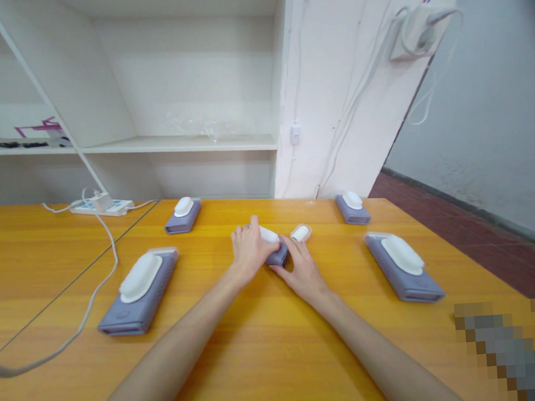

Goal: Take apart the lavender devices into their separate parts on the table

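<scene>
Near the middle of the table, both hands close around a small purple-grey case (277,258) with a white, ridged-looking piece (268,234) on it. My left hand (251,245) grips the white piece's left side, its thumb lying toward the case. My right hand (302,270) holds the case's right side between thumb and fingers. Much of both parts is hidden by the fingers. Just beyond my right fingertips lies a white oval piece with a clear rim (301,233).
Similar purple-grey cases topped with white ovals lie at near left (141,295), far left (183,215), far right (353,208) and near right (405,267). A white cable (111,266) runs from a power strip (103,206) across the table's left side. White shelving (181,144) stands behind.
</scene>
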Available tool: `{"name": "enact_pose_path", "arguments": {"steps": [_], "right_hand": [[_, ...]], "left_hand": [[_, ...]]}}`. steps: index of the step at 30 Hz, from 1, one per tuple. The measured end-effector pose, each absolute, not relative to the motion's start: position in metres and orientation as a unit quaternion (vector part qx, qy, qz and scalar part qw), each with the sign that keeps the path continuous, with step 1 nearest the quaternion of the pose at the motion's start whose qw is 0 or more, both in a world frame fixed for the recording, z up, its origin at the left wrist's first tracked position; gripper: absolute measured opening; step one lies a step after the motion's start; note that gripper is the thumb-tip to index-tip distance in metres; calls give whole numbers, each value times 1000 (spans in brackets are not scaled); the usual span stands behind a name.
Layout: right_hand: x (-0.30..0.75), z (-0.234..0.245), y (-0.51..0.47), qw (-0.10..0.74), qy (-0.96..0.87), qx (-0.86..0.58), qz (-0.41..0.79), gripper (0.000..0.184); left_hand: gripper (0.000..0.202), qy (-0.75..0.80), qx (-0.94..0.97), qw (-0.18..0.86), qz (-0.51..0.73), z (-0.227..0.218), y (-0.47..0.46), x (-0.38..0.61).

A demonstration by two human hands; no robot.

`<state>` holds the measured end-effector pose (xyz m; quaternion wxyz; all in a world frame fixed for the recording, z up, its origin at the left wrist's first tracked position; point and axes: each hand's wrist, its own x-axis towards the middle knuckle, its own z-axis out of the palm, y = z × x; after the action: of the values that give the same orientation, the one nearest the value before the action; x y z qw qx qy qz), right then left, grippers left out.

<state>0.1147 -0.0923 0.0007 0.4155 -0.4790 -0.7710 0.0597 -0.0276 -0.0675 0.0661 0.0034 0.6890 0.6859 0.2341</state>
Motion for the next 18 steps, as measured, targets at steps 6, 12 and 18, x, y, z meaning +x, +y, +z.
{"name": "enact_pose_path", "arguments": {"steps": [6,12,18], "right_hand": [[115,-1,-91,414,-772,-479,63,63],[115,-1,-91,418,-769,-479,65,63],[115,0,-90,418,-770,-477,66,64]], "left_hand": [[76,695,677,-10,241,63,-68,-27],[75,697,674,0,244,63,-67,-29],[75,699,670,6,250,62,-68,-26]]}}
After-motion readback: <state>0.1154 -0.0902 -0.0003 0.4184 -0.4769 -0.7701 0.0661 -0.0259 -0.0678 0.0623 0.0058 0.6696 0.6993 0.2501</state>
